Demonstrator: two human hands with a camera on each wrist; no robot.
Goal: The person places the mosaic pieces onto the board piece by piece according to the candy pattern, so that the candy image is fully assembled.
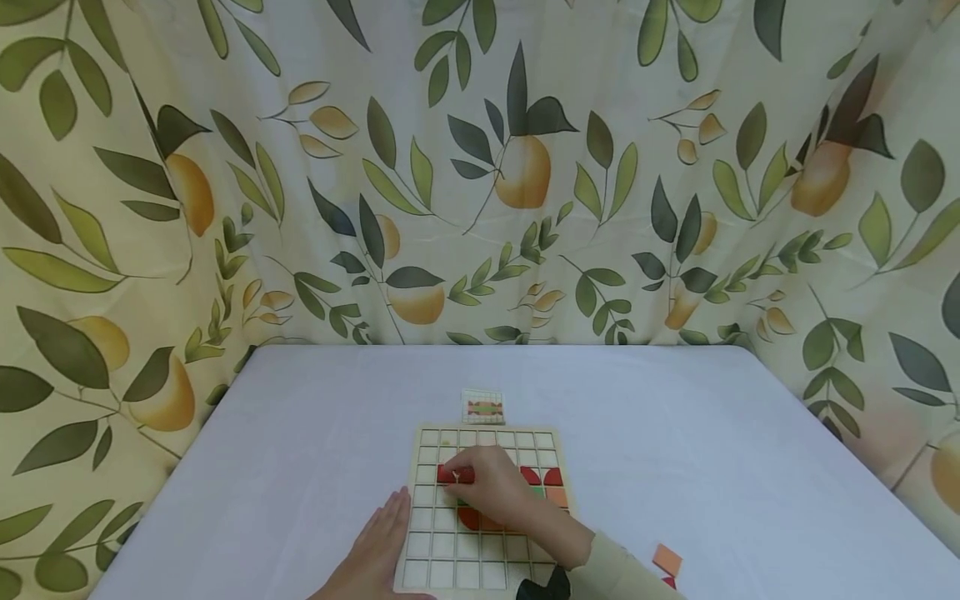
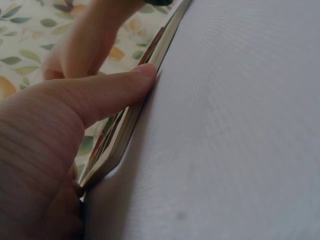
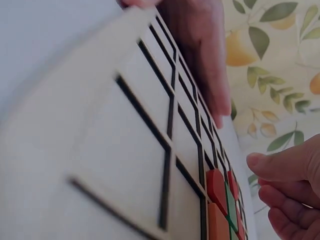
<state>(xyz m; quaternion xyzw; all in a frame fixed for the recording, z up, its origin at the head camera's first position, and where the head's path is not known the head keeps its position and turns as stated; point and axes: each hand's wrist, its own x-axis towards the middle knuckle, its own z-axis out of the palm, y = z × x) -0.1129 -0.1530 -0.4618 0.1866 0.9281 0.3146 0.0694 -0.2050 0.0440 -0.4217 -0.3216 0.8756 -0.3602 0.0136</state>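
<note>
A pale wooden grid board point(image 1: 444, 547) lies on the white table. My left hand point(image 1: 378, 533) rests along its left edge with straight fingers; in the left wrist view its thumb point(image 2: 115, 95) touches the board's side. Over the board's middle is my right hand point(image 1: 495, 492), thumb and forefinger around red tiles point(image 1: 465, 474) in the grid. The right wrist view shows that hand's fingers point(image 3: 290, 205) loosely bent, off the board, no tile visible between them. Red rounded tiles point(image 1: 553, 477) and orange tiles point(image 1: 557, 497) sit to the right; my right hand hides part of the pattern.
A small pattern card point(image 1: 484, 407) lies just beyond the board's far edge. To the right of the board are a loose orange tile point(image 1: 667, 560) and a red piece point(image 1: 669, 582), partly behind the sleeve point(image 1: 618, 571). A leaf-and-fruit curtain point(image 1: 480, 292) hangs behind the table.
</note>
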